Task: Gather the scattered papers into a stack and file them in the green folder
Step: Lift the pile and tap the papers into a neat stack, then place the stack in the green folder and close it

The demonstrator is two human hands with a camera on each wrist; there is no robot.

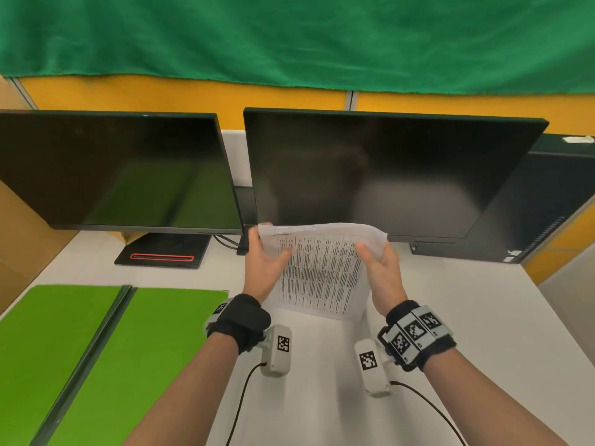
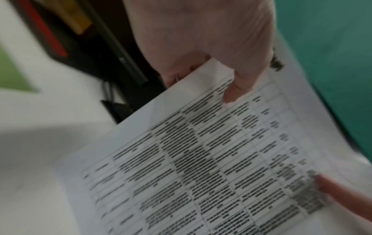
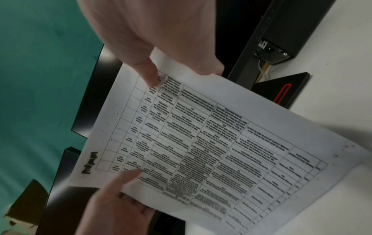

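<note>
On white desk (image 1: 450, 317), monitors (image 1: 386, 172), green folder (image 1: 96, 349)

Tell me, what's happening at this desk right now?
A person is holding printed papers upright over the white desk, the left hand and right hand each gripping one side. A green folder lies open on the desk to their left, no papers in it yet. Two dark monitors stand behind.

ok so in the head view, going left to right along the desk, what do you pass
green folder lying open → left hand gripping the papers' left edge → papers held upright above the desk → right hand gripping their right edge
</note>
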